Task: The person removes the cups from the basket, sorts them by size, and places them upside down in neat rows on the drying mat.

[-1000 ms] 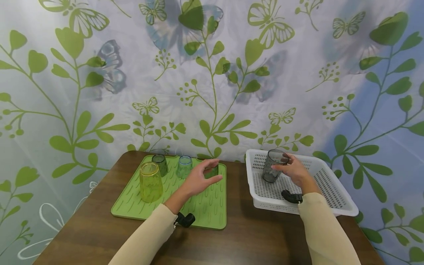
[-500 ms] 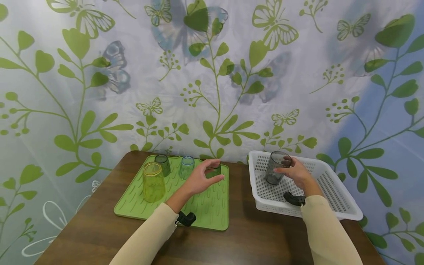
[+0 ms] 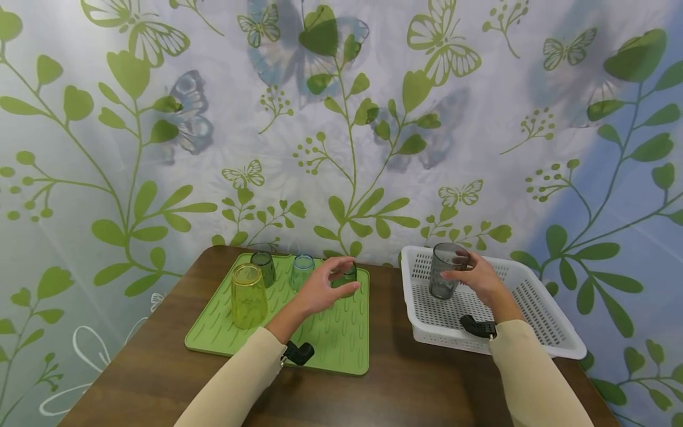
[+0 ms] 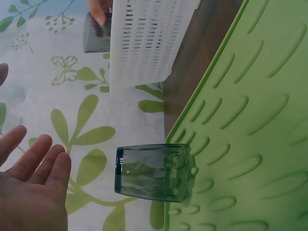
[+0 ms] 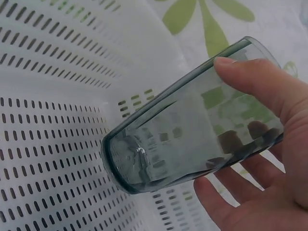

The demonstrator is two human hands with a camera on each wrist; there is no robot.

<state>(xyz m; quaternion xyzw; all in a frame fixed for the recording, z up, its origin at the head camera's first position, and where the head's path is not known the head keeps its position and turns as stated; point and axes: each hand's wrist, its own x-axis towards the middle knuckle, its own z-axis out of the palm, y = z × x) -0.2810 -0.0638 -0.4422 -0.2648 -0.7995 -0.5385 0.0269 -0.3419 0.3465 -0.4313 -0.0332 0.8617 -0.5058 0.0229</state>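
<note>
My right hand grips a tall smoky-grey drinking glass near its rim, thumb on one side and fingers on the other. The glass is inside the white plastic basket, its base close to the slotted floor. My left hand, fingers loosely spread and holding nothing, hovers over the green drying mat. Beside it stands a small dark-green glass, upright at the mat's back right corner. In the left wrist view a gap shows between the fingers and this glass.
On the mat's left part stand a tall yellow glass, a small dark-green tumbler and a blue-rimmed clear glass. Brown tabletop separates mat and basket. A patterned curtain hangs right behind the table.
The head view has shifted slightly. Both hands and the glasses keep nearly the same places, with the grey glass still held over the basket's floor.
</note>
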